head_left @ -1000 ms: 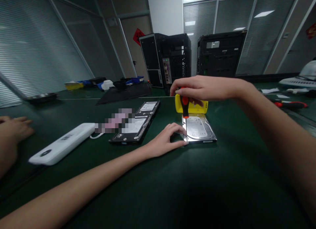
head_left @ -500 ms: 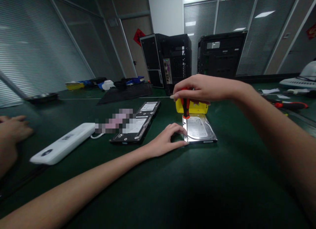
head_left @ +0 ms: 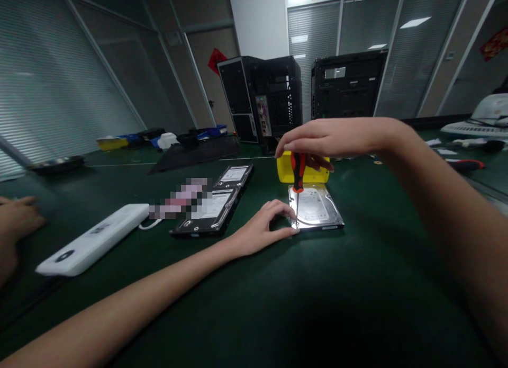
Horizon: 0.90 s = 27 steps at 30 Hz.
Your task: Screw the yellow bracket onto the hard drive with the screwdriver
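Note:
A silver hard drive (head_left: 317, 206) lies flat on the dark green table (head_left: 254, 310). The thumb and fingers of my left hand (head_left: 265, 227) pinch its near left corner. Above the drive, my right hand (head_left: 313, 140) grips the top of a red and black screwdriver (head_left: 298, 172) from over it. The screwdriver stands upright, its shaft reaching down to the near left corner, beside my left fingertips. Just behind the drive sits a yellow container (head_left: 283, 169), partly hidden by my right hand.
Two more hard drives (head_left: 212, 212) lie left of centre, by a white power strip (head_left: 95, 238). Computer cases (head_left: 273, 98) stand at the back. Another person's hand (head_left: 19, 220) rests at the far left. A red-handled tool (head_left: 466, 165) lies at the right.
The view has shifted slightly, so most things appear a little further left. The fingers of my right hand have changed pose on the screwdriver, and more of its handle shows.

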{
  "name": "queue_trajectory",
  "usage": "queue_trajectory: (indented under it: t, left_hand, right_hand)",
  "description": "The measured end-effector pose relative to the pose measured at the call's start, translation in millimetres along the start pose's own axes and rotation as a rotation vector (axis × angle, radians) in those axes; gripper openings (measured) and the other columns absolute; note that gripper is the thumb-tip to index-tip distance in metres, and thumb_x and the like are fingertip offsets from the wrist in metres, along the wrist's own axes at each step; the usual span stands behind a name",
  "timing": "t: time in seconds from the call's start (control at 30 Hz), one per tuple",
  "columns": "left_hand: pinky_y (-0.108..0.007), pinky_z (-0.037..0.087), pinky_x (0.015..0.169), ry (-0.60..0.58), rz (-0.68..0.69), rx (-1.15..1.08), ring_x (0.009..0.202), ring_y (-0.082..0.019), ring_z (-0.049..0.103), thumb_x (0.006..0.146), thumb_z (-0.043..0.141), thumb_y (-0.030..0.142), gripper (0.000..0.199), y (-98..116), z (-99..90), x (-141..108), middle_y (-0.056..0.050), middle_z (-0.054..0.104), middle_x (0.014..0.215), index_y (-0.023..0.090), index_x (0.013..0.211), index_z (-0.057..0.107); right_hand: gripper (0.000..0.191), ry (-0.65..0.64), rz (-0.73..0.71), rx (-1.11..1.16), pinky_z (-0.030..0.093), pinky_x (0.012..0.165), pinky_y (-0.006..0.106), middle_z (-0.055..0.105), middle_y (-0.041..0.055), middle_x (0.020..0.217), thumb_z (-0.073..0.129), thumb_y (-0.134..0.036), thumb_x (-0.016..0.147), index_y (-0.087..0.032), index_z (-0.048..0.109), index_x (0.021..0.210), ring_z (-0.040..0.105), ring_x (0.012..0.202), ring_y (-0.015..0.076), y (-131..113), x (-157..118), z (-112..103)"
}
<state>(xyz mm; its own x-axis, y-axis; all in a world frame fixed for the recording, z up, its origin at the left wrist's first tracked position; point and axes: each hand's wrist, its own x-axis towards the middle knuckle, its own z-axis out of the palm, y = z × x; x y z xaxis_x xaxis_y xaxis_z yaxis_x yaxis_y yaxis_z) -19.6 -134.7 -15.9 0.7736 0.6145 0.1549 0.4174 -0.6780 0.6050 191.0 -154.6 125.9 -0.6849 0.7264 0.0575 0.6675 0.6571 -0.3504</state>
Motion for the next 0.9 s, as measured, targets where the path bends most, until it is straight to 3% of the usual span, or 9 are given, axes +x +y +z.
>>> queue_trajectory:
  t: [0.17,0.3,0.57,0.9]
  left_hand:
    - [-0.032,0.037,0.088,0.006,0.007,0.020,0.101,-0.019,0.046,0.080,0.054,0.041,0.027,0,1.0,1,-0.003,0.050,0.104,0.022,0.100,0.053]
    - [-0.031,0.037,0.089,-0.002,0.016,0.024,0.102,-0.018,0.046,0.081,0.054,0.041,0.027,2,0.0,0,-0.003,0.050,0.105,0.022,0.100,0.052]
    - [-0.032,0.037,0.088,-0.002,0.012,0.034,0.102,-0.019,0.046,0.081,0.053,0.042,0.027,2,-0.9,-1,-0.003,0.050,0.105,0.023,0.100,0.052]
    - [-0.033,0.038,0.088,-0.009,-0.003,0.028,0.103,-0.019,0.045,0.081,0.054,0.041,0.027,4,-1.4,-2,-0.003,0.050,0.106,0.022,0.100,0.052]
  right_hand:
    - [0.035,0.016,0.039,0.020,0.042,0.057,0.021,0.058,0.0061,0.102,0.033,-0.027,0.089,-0.017,0.044,0.121,0.055,0.070,0.0105,1,-3,0]
    - [0.034,0.017,0.054,0.015,0.043,0.061,0.022,0.058,0.0055,0.103,0.034,-0.028,0.088,-0.017,0.049,0.116,0.057,0.076,0.0119,5,-6,-1]
    - [0.040,-0.086,0.030,0.099,0.041,0.055,0.022,0.061,0.0031,0.078,0.036,-0.040,0.088,-0.014,0.057,0.109,0.054,0.060,0.0081,8,-7,-4]
    - [0.049,0.037,0.089,-0.024,0.044,0.058,0.024,0.062,0.0047,0.075,0.042,-0.052,0.081,-0.011,0.066,0.095,0.056,0.064,0.0105,0,-5,-4]
